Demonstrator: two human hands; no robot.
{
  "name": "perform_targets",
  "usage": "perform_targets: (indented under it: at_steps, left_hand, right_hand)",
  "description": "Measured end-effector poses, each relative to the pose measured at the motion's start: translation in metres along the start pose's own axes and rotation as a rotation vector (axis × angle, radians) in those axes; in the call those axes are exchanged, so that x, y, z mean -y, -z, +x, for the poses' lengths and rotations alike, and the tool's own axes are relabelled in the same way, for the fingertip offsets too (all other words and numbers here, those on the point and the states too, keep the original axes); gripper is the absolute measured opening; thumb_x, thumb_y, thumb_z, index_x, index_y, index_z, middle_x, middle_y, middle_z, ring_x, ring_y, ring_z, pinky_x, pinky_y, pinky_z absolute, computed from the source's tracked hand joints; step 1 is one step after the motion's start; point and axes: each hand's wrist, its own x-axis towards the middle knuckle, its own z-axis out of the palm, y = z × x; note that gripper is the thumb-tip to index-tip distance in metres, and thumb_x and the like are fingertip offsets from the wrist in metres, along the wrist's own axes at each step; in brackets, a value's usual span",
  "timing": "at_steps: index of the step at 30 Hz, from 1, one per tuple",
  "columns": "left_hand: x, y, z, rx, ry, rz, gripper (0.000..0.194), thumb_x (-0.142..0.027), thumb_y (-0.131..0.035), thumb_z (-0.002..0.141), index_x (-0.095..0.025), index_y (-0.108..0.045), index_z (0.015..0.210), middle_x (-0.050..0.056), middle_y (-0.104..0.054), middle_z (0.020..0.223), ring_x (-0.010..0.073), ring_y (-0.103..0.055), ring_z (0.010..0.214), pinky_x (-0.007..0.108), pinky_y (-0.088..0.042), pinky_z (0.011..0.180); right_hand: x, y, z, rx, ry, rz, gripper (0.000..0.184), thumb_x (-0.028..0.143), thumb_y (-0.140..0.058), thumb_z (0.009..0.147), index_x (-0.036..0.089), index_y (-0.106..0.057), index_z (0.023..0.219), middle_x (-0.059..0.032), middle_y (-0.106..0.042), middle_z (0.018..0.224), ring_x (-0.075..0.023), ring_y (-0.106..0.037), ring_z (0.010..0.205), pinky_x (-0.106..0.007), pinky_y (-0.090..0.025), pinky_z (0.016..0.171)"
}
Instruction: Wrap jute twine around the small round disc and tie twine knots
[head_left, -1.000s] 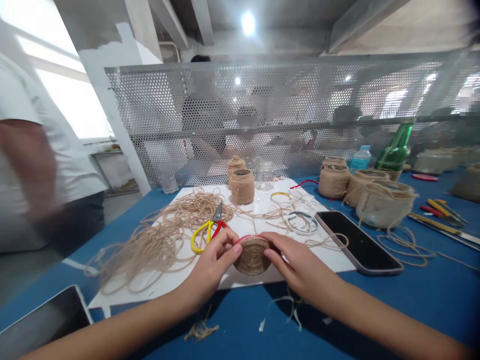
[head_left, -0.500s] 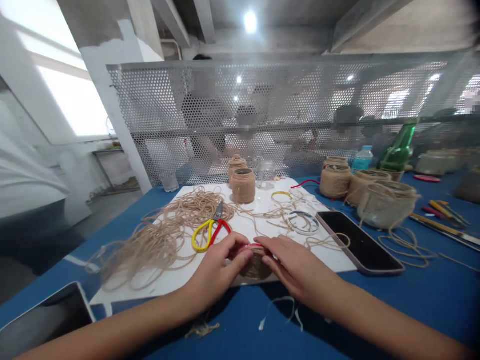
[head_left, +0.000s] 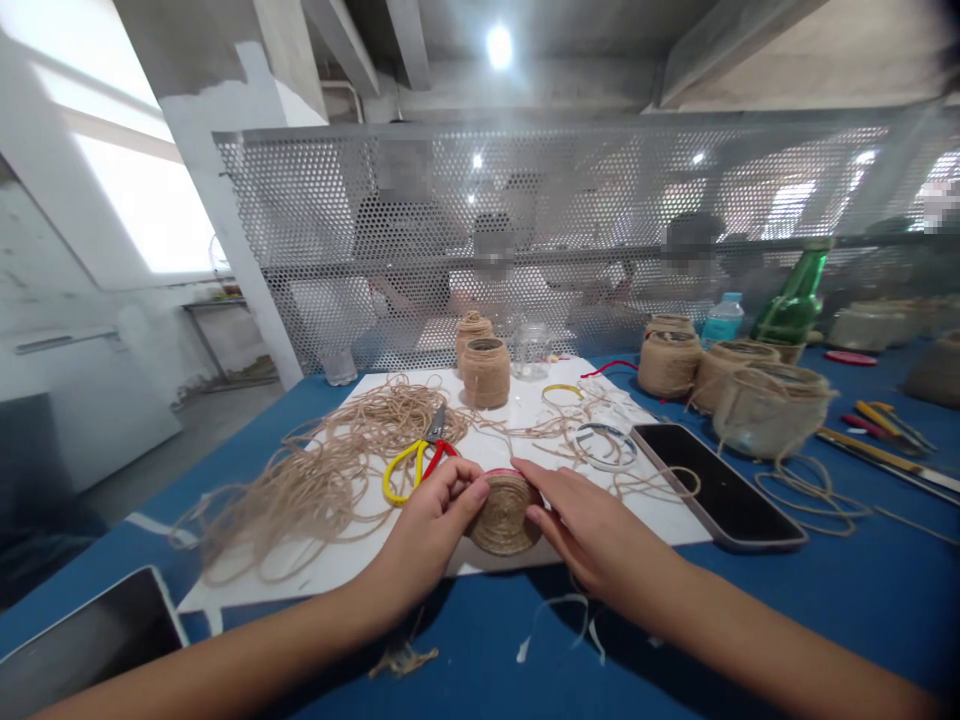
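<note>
A round coil of brown twine [head_left: 504, 515] with a red rim along its top edge is tilted up between my two hands, its spiral face toward me. My left hand [head_left: 444, 505] grips its left side, thumb on the front and fingers behind. On the right side my right hand [head_left: 574, 515] holds it with the fingers along the upper edge and the thumb low. Scissors [head_left: 424, 455] with one yellow and one red handle lie just beyond my left hand, beside a loose tangle of twine [head_left: 315, 490] on a white sheet [head_left: 360, 560].
Twine-wrapped jars [head_left: 487, 375] stand at the back of the sheet, near a clear glass jar [head_left: 533, 352]. To the right are a phone [head_left: 720, 485], more wrapped jars [head_left: 772, 410] and a green bottle [head_left: 795, 300]. A tablet-like device [head_left: 94, 640] lies front left. A perforated metal screen [head_left: 315, 230] rises behind.
The coil has tipped up in my hands, so its spiral face now shows fully. A pale-clothed figure at the far left has gone out of view.
</note>
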Motion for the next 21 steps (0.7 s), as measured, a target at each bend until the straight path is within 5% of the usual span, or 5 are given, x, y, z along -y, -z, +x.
perform_targets:
  at_steps: [7, 14, 21]
  left_hand:
    - [-0.002, -0.001, 0.001, -0.015, 0.081, -0.295, 0.027, -0.042, -0.052, 0.08, -0.017, -0.044, 0.084, -0.002, -0.052, 0.074, 0.0102, -0.051, 0.066, 0.024, -0.043, 0.063]
    - [0.003, -0.001, -0.001, 0.03, 0.067, -0.365, 0.025, -0.041, -0.054, 0.08, -0.019, -0.043, 0.084, -0.002, -0.052, 0.079, 0.0113, -0.051, 0.071, 0.025, -0.043, 0.066]
    - [0.006, 0.003, 0.002, 0.08, -0.002, -0.108, 0.019, -0.035, -0.051, 0.081, -0.017, -0.048, 0.084, -0.003, -0.046, 0.072, 0.0099, -0.045, 0.067, 0.02, -0.037, 0.061]
  right_hand:
    - [0.005, 0.011, 0.005, 0.002, -0.103, 0.179, 0.033, 0.019, -0.037, 0.089, 0.017, -0.044, 0.121, -0.0095, -0.058, 0.111, -0.0184, -0.054, 0.1, -0.034, -0.044, 0.085]
    - [0.009, 0.013, 0.007, -0.028, -0.158, 0.35, 0.03, 0.02, -0.038, 0.088, 0.02, -0.047, 0.116, -0.0074, -0.06, 0.108, -0.0182, -0.056, 0.098, -0.032, -0.045, 0.083]
    - [0.007, 0.013, 0.006, -0.02, -0.09, 0.286, 0.031, 0.016, -0.035, 0.089, 0.02, -0.048, 0.117, -0.007, -0.06, 0.106, -0.0167, -0.056, 0.096, -0.031, -0.045, 0.083]
